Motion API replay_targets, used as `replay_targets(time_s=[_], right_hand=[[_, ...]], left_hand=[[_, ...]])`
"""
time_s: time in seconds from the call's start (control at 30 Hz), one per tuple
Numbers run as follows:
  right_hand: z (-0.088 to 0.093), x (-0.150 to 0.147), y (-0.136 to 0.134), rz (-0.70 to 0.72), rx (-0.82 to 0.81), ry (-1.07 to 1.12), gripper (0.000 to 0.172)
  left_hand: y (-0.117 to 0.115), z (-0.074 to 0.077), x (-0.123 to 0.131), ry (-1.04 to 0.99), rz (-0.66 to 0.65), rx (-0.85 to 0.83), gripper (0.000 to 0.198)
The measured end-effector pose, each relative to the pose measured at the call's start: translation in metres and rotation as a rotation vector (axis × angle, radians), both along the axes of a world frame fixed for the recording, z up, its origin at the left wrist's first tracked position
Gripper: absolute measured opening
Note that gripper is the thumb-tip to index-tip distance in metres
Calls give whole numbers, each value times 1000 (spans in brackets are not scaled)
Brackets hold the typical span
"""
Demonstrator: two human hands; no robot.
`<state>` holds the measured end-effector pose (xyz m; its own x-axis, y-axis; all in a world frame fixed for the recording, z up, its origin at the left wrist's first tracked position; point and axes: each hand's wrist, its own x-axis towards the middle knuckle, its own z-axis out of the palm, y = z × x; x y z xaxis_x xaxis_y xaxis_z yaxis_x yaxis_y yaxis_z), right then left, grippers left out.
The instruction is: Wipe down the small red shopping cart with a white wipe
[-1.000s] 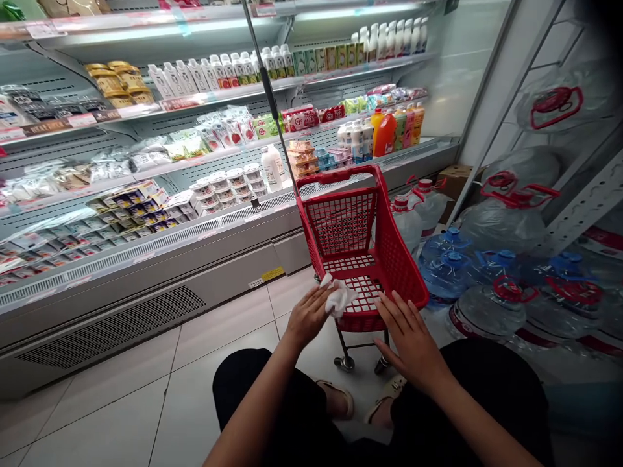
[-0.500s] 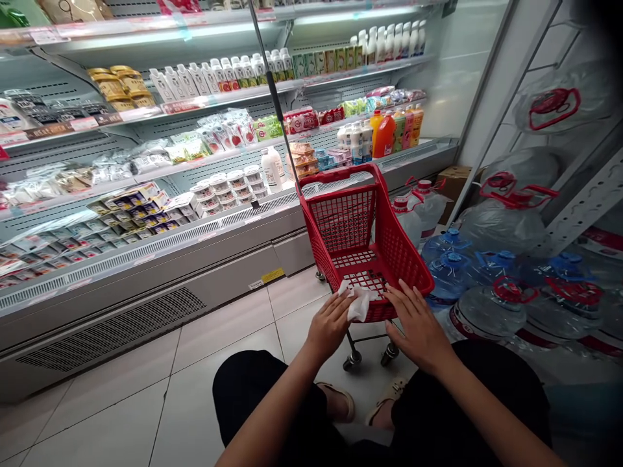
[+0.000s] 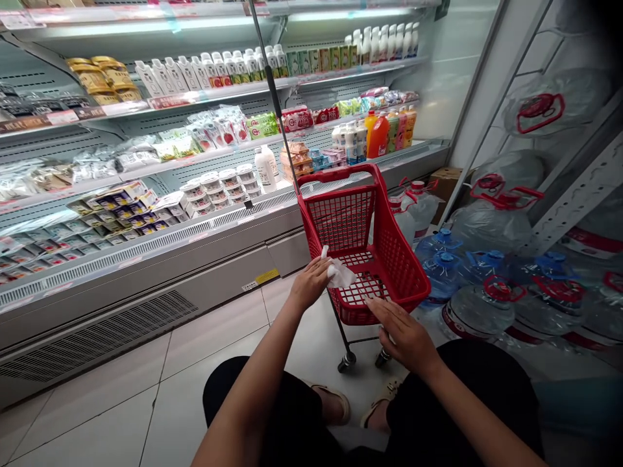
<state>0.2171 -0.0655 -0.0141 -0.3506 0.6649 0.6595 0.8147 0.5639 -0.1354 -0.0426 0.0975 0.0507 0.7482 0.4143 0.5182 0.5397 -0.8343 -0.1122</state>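
Observation:
In front of my knees stands a small red shopping cart (image 3: pixel 402 259) with a lattice basket on dark wheels. My left hand (image 3: pixel 310 282) is at the basket's near left rim, its fingers closed on a crumpled white tissue (image 3: pixel 341 274) that hangs over the inside edge. At the near right corner is my right hand (image 3: pixel 403 334), fingers stretched out over the front rim and holding nothing. Whether its fingertips touch the plastic is hard to tell. A thin dark pole (image 3: pixel 275 97) rises from the cart's left handle side.
A refrigerated display (image 3: pixel 233 233) with cartons, bottles and tubs runs along the left and back. Large water jugs (image 3: pixel 481 308) crowd the floor on the right, close to the cart. Behind them stands a cardboard box (image 3: pixel 445 185). White floor tiles (image 3: pixel 204 383) lie on the left.
My left hand has moved left and up along the rim with the tissue, from the front edge to the left side. My right hand has dropped slightly lower. The cart stays put.

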Motion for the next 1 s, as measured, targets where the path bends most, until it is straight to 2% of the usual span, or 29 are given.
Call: replay_targets(time_s=[0.1, 0.3, 0.4, 0.5, 0.6, 0.73, 0.87, 0.93, 1.0], right_hand=[[-5, 12, 6, 40, 52, 2, 84], [-6, 40, 3, 74, 71, 24, 83], [-7, 51, -3, 31, 76, 60, 80], [-6, 51, -7, -86, 83, 106, 75], [-1, 47, -9, -205, 68, 118, 68], [6, 46, -9, -256, 50, 107, 62], [18, 28, -7, -276, 37, 126, 63], [28, 4, -5, -257, 11, 104, 67], [38, -24, 1, -225, -20, 64, 73]], left_hand=[[0, -2, -1, -12, -6, 28, 31], [-22, -10, 10, -42, -3, 41, 30], [-36, -14, 21, -73, 2, 56, 33], [-46, -18, 26, -48, -28, 67, 40], [-43, -14, 15, -27, -17, 71, 45], [-17, 6, -27, -14, 105, 63, 48], [0, 22, -57, -11, 189, 82, 47], [-5, 19, -54, -16, 200, 91, 46], [-18, 10, -40, 0, 163, 97, 46]])
